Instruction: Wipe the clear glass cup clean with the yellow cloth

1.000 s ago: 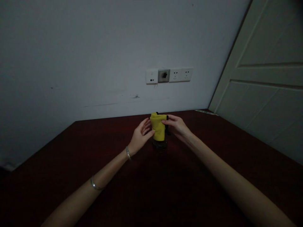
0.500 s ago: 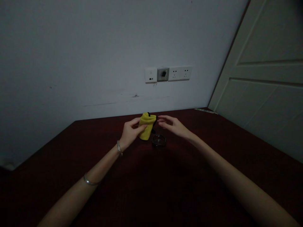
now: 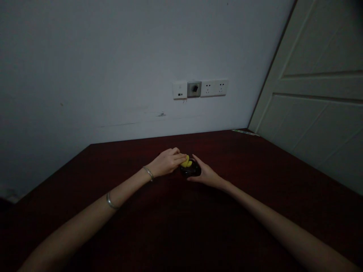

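On the dark red table stands a small, round, dark see-through dish, perhaps a glass ashtray. My right hand is curled round its right side, thumb and fingers on opposite edges. From the left, my left hand pinches a bunched yellow cloth and presses it at the dish's upper left rim. Most of the cloth is hidden under my fingers, and its black edging does not show. Two silvery bracelets circle my left forearm.
The red-brown table runs back to a pale wall with a row of sockets and a switch. A panelled white door stands along the right side. Near the far right corner lies a thin patterned strip.
My left hand has brought the yellow cloth down and right from above the table to the dish. My right hand has lowered from beside the cloth and taken hold of the dish.
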